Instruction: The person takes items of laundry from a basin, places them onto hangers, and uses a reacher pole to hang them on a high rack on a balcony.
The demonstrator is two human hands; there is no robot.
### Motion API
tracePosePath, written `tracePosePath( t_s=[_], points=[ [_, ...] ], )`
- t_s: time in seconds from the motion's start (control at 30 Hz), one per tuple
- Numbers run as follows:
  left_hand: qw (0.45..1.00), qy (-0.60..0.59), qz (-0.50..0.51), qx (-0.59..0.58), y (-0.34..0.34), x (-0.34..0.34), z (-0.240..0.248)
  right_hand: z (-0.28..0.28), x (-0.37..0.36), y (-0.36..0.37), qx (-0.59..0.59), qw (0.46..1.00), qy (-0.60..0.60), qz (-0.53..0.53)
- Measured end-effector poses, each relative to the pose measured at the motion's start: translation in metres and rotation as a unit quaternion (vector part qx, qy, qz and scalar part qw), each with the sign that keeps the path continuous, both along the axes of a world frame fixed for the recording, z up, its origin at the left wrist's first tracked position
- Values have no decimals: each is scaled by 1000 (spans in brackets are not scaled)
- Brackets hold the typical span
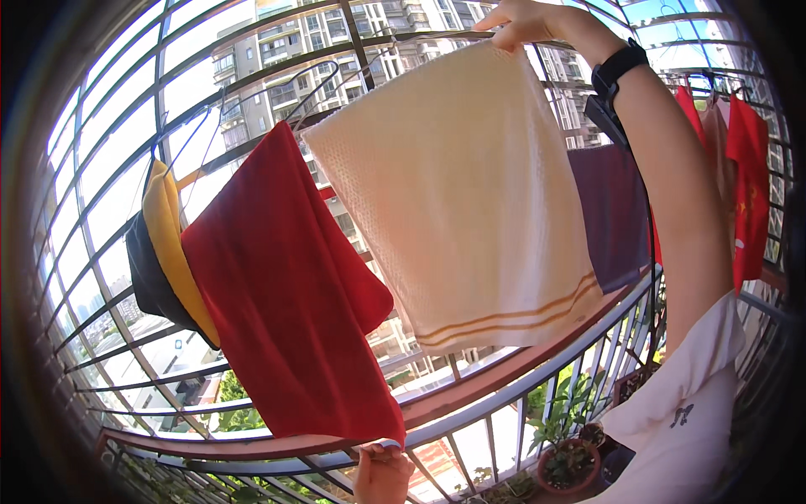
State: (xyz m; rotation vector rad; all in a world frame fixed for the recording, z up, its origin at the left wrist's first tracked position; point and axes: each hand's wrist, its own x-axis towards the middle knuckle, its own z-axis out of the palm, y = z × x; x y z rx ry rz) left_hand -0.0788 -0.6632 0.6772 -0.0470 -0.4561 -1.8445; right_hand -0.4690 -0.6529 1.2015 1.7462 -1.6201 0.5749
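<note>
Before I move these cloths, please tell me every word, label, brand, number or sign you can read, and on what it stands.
There is no text that I can read in this view.
Pale shirt: small dark emblem, no legible letters.
Red garment, far right: gold marks, too small and blurred.
Cream towel: orange-brown stripes, no visible text.
Red cloth: no visible print.
</note>
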Motion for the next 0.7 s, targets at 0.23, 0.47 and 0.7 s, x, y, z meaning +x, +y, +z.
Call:
tracePosePath(
  t_s=[0.23,0.47,0.7],
  points=[
    [1000,-13,13,-19,9,8,0,6,16,23,-80,964,233,-104],
    [999,-11,14,45,21,7,1,-34,-24,13,-119,956,268,-24],
    [997,-60,-13,52,16,-9,-5,-90,-67,-27,-259,932,240,84]
  ],
)
